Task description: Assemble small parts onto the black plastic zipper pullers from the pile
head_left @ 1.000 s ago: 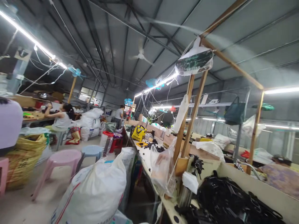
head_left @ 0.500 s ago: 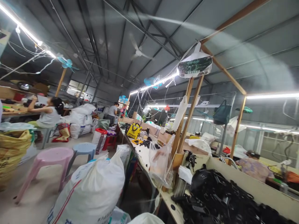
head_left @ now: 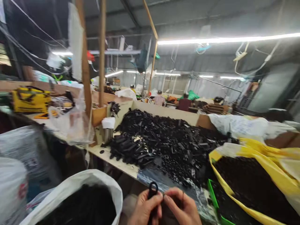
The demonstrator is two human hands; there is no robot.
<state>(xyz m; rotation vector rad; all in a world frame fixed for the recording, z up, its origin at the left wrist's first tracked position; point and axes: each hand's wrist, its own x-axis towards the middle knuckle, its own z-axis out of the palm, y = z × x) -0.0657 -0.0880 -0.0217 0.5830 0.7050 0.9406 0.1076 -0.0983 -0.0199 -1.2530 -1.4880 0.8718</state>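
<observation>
Near the bottom centre, my left hand (head_left: 146,207) is closed on a black looped part (head_left: 153,188), whose ring end stands up above the fingers. Right beside it, my right hand (head_left: 181,206) has thumb and forefinger pinched together close to the left thumb; whatever lies in that pinch is too small to make out. Beyond both hands, a large heap of black parts (head_left: 168,140) covers the worktable (head_left: 126,167), with longer black pieces (head_left: 131,150) lying side by side at its left.
An open white sack (head_left: 118,193) of black material stands at lower left. On the right are a yellow sack (head_left: 236,200) and a green tray (head_left: 213,197). Wooden posts (head_left: 102,56) and a hanging plastic bag (head_left: 75,125) rise at left. Several people sit farther back.
The view has swung right and down from the aisle and roof to the worktable. Both my hands and the black looped part have come into view.
</observation>
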